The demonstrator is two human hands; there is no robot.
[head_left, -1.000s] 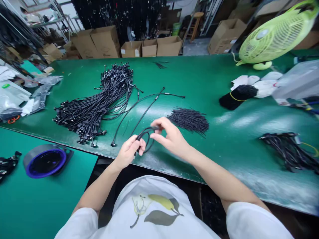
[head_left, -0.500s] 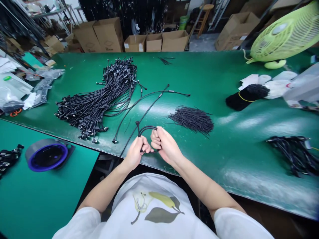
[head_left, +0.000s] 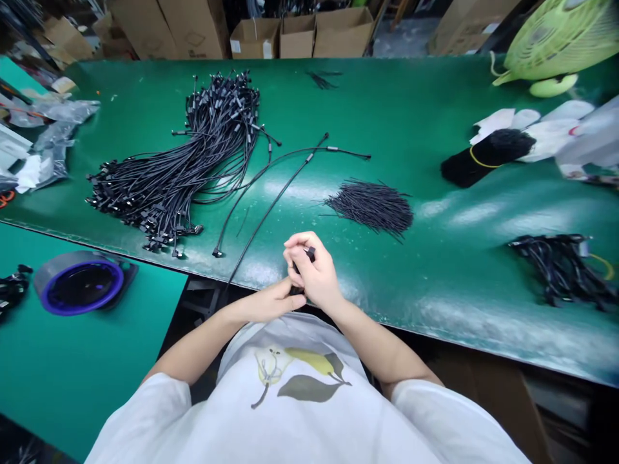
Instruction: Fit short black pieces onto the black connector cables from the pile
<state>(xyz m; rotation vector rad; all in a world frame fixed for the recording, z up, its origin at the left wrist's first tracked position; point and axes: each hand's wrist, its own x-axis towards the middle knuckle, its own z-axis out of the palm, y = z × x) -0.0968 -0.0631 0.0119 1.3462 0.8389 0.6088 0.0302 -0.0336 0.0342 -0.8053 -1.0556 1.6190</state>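
A black cable point(head_left: 311, 254), bundled up, is mostly hidden inside my two hands, with one connector end showing between the fingers. My right hand point(head_left: 319, 277) is closed around it, thumb on top. Just below and to the left, my left hand point(head_left: 271, 301) meets the right one, its thumb along a dark lower part of the bundle; its other fingers are partly hidden. Beyond my hands lie two loose cables, a straight one point(head_left: 275, 205) and a curved one point(head_left: 236, 205). A pile of thin black ties point(head_left: 372, 207) lies to the right.
A large heap of black cables point(head_left: 207, 151) covers the left of the green table point(head_left: 411, 116). At right are a banded black bundle point(head_left: 483, 158), more cables point(head_left: 561, 270) and a green fan point(head_left: 556, 45). A purple-rimmed tape roll point(head_left: 84, 283) sits on the lower-left table.
The looped cable between my hands has been gathered into a compact bundle. My hands have come together closer to my body, the right over the left. The view has tilted downward.
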